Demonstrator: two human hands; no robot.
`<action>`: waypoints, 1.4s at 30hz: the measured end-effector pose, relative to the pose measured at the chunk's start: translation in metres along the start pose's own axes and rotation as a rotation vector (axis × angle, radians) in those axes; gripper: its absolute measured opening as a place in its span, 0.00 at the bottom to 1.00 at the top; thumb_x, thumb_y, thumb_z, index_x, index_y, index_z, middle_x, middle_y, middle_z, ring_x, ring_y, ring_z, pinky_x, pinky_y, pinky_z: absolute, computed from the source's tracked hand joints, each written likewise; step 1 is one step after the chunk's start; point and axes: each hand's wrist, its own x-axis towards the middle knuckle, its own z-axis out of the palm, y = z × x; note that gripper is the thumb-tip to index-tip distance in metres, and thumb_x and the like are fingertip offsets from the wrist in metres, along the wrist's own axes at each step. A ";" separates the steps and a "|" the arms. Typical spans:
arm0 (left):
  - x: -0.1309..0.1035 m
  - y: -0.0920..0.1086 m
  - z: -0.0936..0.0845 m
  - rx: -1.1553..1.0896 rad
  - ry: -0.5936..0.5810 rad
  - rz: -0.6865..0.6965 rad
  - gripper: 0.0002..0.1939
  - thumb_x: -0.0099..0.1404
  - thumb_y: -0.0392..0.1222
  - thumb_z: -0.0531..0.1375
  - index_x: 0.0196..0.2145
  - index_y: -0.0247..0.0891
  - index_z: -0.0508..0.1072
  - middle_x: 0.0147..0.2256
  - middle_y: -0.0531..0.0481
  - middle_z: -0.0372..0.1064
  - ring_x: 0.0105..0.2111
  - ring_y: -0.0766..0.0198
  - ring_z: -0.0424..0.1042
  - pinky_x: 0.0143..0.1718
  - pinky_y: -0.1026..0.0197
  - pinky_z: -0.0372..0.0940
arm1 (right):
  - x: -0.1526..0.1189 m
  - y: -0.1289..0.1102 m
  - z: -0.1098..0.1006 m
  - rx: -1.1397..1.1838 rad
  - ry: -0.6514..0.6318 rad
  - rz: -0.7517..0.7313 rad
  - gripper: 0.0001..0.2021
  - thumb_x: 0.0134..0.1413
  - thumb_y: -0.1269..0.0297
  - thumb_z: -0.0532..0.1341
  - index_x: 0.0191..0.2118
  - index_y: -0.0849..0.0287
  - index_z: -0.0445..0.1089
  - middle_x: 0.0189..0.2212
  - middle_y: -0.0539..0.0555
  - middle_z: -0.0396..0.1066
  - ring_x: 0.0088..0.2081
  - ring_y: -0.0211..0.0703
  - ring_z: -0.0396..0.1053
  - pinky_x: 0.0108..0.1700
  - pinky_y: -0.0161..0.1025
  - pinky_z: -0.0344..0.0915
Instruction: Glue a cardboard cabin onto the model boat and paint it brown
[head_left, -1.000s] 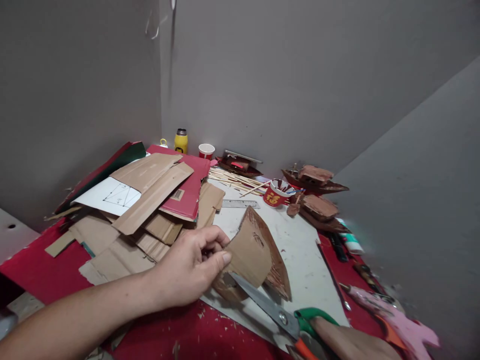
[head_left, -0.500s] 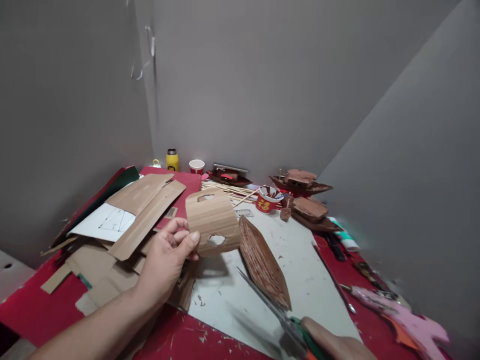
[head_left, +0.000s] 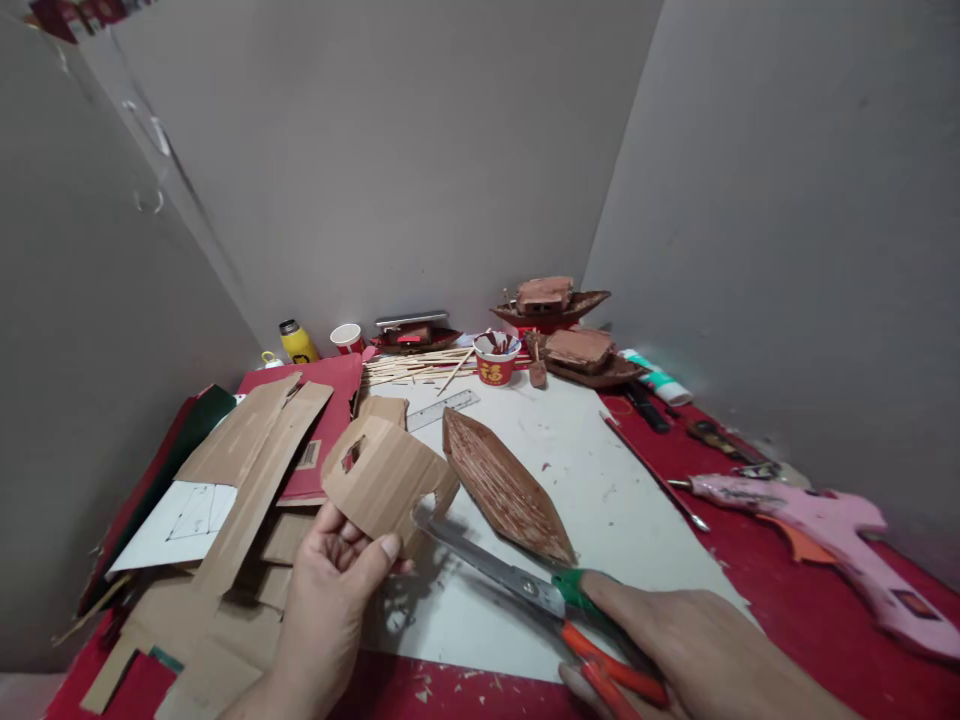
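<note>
My left hand (head_left: 337,595) pinches a curved piece of corrugated cardboard (head_left: 386,468) along its near edge. Two rough holes are cut through the piece. In my right hand (head_left: 675,630) is a pair of scissors (head_left: 517,578) with green and orange handles, their tip reaching the cardboard's nearer hole. Whether the blades touch the rim there I cannot tell. A brown boat hull (head_left: 510,485) lies on the white sheet (head_left: 592,480) just beyond the scissors. A ruler (head_left: 444,408) rests past the hull's far end.
Cardboard scraps (head_left: 259,490) and a paper with a drawing (head_left: 176,525) pile up on the left. At the back stand a paint-smeared red cup (head_left: 495,365), thin sticks (head_left: 409,368) and brown model boats (head_left: 546,300). A pink glue gun (head_left: 810,520) lies right, beside a screwdriver (head_left: 694,515).
The scissors have come up and left to the cardboard's nearer hole. The cardboard has been lowered and tilted in my left hand. The camera view has turned right and tilted.
</note>
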 end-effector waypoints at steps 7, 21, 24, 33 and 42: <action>0.001 -0.001 0.003 0.006 -0.071 -0.028 0.29 0.53 0.37 0.70 0.51 0.39 0.68 0.37 0.49 0.75 0.32 0.64 0.74 0.29 0.65 0.71 | -0.001 0.005 0.000 -0.080 0.094 -0.049 0.07 0.56 0.57 0.60 0.31 0.52 0.67 0.23 0.50 0.73 0.21 0.43 0.71 0.21 0.38 0.54; 0.002 0.000 0.005 -0.023 -0.117 -0.057 0.22 0.56 0.34 0.68 0.46 0.41 0.67 0.39 0.52 0.74 0.32 0.69 0.73 0.27 0.69 0.70 | -0.001 0.003 -0.001 0.011 0.021 0.010 0.16 0.58 0.50 0.57 0.24 0.53 0.68 0.17 0.50 0.71 0.16 0.41 0.67 0.19 0.38 0.44; 0.004 -0.002 0.004 -0.030 -0.113 -0.044 0.18 0.55 0.34 0.69 0.42 0.39 0.68 0.37 0.52 0.73 0.31 0.69 0.73 0.27 0.69 0.71 | 0.000 0.001 -0.003 0.002 0.001 0.026 0.13 0.56 0.54 0.58 0.25 0.53 0.69 0.18 0.51 0.73 0.17 0.43 0.69 0.19 0.38 0.45; 0.012 -0.003 -0.001 0.005 -0.116 -0.092 0.17 0.51 0.35 0.71 0.37 0.35 0.72 0.31 0.52 0.73 0.26 0.70 0.70 0.24 0.69 0.70 | 0.000 -0.001 -0.007 0.029 -0.151 0.149 0.14 0.56 0.51 0.55 0.27 0.52 0.68 0.22 0.53 0.74 0.22 0.50 0.71 0.22 0.38 0.47; -0.001 -0.015 0.008 0.006 0.005 -0.039 0.22 0.51 0.38 0.71 0.43 0.36 0.73 0.36 0.49 0.76 0.29 0.68 0.72 0.27 0.66 0.71 | 0.003 0.002 -0.001 0.000 -0.139 0.165 0.13 0.55 0.50 0.56 0.27 0.51 0.66 0.22 0.53 0.73 0.22 0.50 0.70 0.23 0.39 0.43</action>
